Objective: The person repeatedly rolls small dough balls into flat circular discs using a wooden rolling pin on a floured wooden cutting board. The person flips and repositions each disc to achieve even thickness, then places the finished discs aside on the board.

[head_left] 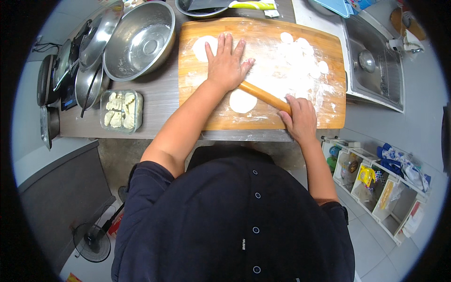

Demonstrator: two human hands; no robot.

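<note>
My left hand (227, 67) lies palm down over the floured wooden board (197, 109), its fingers spread. The far end of a wooden rolling pin (264, 96) disappears beneath the heel of that hand; whether the palm presses on it is hidden. Gripping the near end of the pin is my right hand (302, 116). A flat round dough wrapper (243, 101) sits just below the pin, partly covered by it. Another rolled wrapper (201, 49) is beside my left fingers. Several small dough discs (286, 37) rest in flour at the board's upper right.
Left of the board are a large steel bowl (141, 42) and a glass container (121, 111) of dumplings. A cleaver-like blade with a green handle (252, 5) rests across a pan (201, 14) behind. At right is a steel sink (375, 77); below it, a storage rack (377, 190).
</note>
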